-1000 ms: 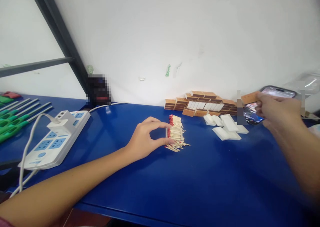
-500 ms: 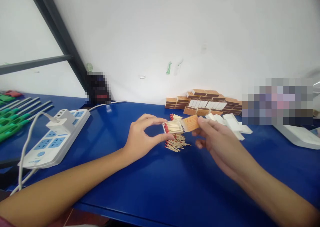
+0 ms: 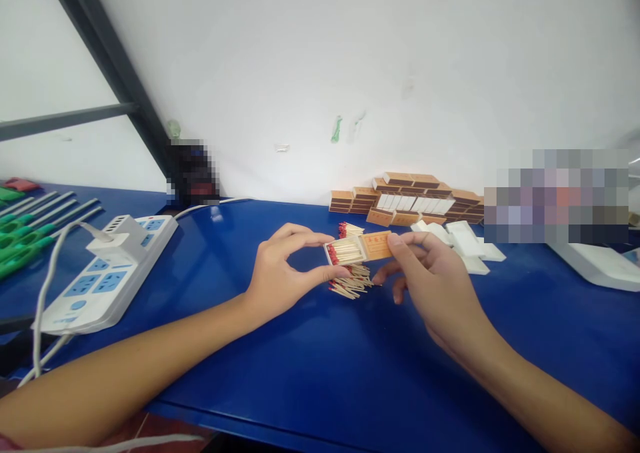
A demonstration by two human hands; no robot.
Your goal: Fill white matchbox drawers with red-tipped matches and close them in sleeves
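Between thumb and fingers, my left hand (image 3: 280, 261) pinches a white matchbox tray (image 3: 363, 256) filled with red-tipped matches (image 3: 346, 249). My right hand (image 3: 434, 273) grips the orange matchbox sleeve (image 3: 377, 244) by its right end. The sleeve meets the right end of the tray, and its left edge appears to sit on the tray's end. Beneath and behind the tray, a pile of loose matches (image 3: 353, 286) lies on the blue table (image 3: 300, 366), partly hidden by the tray.
Matchboxes (image 3: 415, 185) are stacked against the wall at the back. White empty trays (image 3: 463, 240) lie in a heap right of them. At left are a white power strip (image 3: 107, 283) with a cable and green-handled tools (image 3: 30, 250). A white object (image 3: 590, 260) stands far right.
My right hand has brought the sleeve slightly left, into line with the tray and against its end. The left hand keeps its hold on the tray. The view has shifted slightly.
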